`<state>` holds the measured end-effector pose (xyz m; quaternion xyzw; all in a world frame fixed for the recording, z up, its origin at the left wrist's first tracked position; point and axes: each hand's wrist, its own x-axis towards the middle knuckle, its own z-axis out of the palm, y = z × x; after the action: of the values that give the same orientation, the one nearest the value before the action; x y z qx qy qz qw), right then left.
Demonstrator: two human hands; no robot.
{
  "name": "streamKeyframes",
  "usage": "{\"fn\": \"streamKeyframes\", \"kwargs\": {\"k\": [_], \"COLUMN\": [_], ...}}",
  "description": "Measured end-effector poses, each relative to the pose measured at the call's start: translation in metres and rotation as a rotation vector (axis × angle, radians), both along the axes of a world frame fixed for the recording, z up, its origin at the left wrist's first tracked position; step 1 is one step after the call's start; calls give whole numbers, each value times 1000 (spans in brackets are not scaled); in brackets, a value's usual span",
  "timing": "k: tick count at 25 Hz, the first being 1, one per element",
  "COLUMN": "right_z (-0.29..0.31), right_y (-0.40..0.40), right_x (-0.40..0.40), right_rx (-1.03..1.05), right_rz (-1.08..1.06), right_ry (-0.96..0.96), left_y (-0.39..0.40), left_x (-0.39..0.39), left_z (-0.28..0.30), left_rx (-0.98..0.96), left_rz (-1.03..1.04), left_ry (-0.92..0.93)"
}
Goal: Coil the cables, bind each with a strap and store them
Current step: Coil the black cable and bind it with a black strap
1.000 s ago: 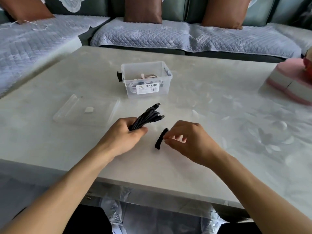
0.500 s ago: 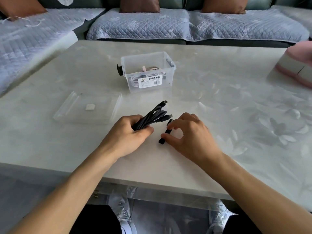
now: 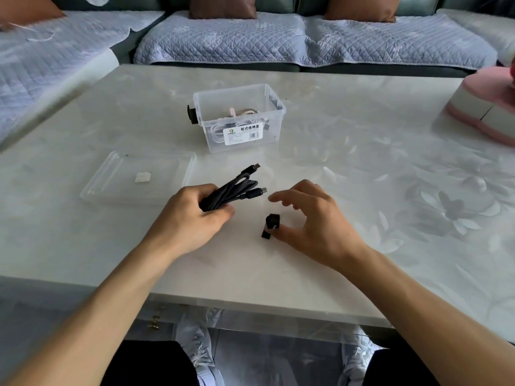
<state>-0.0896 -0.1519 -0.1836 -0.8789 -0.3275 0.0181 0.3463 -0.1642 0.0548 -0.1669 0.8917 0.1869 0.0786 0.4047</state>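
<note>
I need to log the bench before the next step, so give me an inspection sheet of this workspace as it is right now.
Surface: pale marble-look table with a flower pattern.
Job's things: clear storage box, open, with pale cables inside; its clear lid lies on the table to the left; black strap on the table.
Clutter: pink and white object at the right edge.
Grippers: left hand grips the black cable bundle; right hand with its thumb at the strap, fingers spread above it.
Cables: black bundle coiled, unbound, two plugs sticking out.
Surroundings: sofa with quilted cover and brown cushions.
</note>
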Motion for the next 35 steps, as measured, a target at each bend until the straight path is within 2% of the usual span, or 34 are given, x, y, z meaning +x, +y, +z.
{"fn": "streamKeyframes", "kwargs": {"k": [2, 6, 9, 12, 20, 22, 27, 29, 31, 35], "right_z": [2, 14, 19, 18, 19, 18, 16, 17, 18, 25], "right_y": [2, 6, 9, 12, 11, 7, -6, -8, -7, -3], "right_x": [1, 4, 2, 1, 2, 6, 13, 14, 15, 17], "right_rx": [146, 489, 669, 688, 649, 610, 307, 277, 357, 663], "right_rz": [-24, -148, -179, -217, -240, -244, -98, -109, -196, -347], "right_ry": [111, 560, 655, 665, 614, 526, 165, 69, 155, 554], "left_y": [-8, -23, -35, -42, -45, -41, -33, -30, -31, -39], "left_x": [-1, 2, 3, 5, 12, 13, 12, 12, 11, 11], "left_z": [0, 5, 12, 17, 12, 13, 14, 15, 16, 17], "left_rx": [-121, -577, -696, -774, -636, -640, -623, -618, -604, -588], "left_rz": [24, 19, -45, -61, 33, 34, 40, 44, 30, 8], "left_ry": [2, 45, 66, 75, 60, 61, 60, 55, 69, 98]}}
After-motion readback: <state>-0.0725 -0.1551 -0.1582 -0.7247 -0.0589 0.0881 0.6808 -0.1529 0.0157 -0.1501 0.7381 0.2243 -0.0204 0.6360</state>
